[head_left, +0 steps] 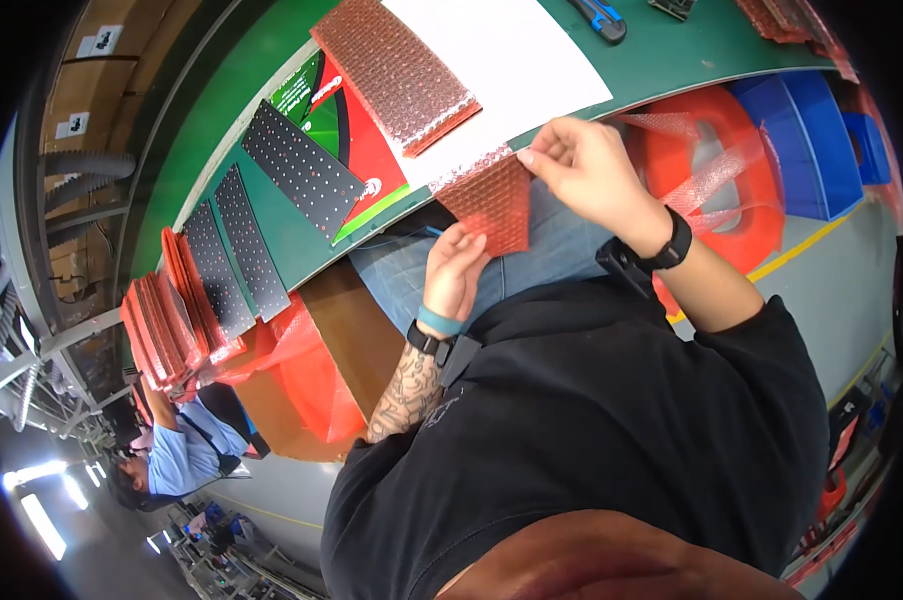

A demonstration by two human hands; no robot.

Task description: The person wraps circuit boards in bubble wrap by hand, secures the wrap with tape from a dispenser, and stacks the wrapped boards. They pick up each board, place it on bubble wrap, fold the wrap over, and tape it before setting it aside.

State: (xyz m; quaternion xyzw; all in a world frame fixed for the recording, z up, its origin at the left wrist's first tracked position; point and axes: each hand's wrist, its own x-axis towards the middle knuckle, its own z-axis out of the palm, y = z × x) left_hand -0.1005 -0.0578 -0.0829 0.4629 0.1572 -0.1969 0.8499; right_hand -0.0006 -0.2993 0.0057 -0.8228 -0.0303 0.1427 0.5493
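Note:
Between my two hands, at the table's front edge, hangs a red bubble-wrap bag (499, 205). The fingers of my left hand (455, 268) are closed on its lower left corner. My right hand (583, 168) pinches its upper right side between thumb and forefinger. Whether anything lies inside this bag, I cannot tell. Just beyond it, a stack of red bubble-wrap bags (396, 75) rests on a white sheet (541, 60) and a red and green printed sheet (371, 140). A black board with rows of pale dots (296, 165) lies to the left.
More dotted black boards (249, 240) and a pile of red bubble-wrap bags (166, 325) line the table's left end. Below stands a cardboard box (356, 320) with red wrap. A blue utility knife (603, 20) lies far right; blue bins (801, 145) stand at right. Another person (191, 450) works at lower left.

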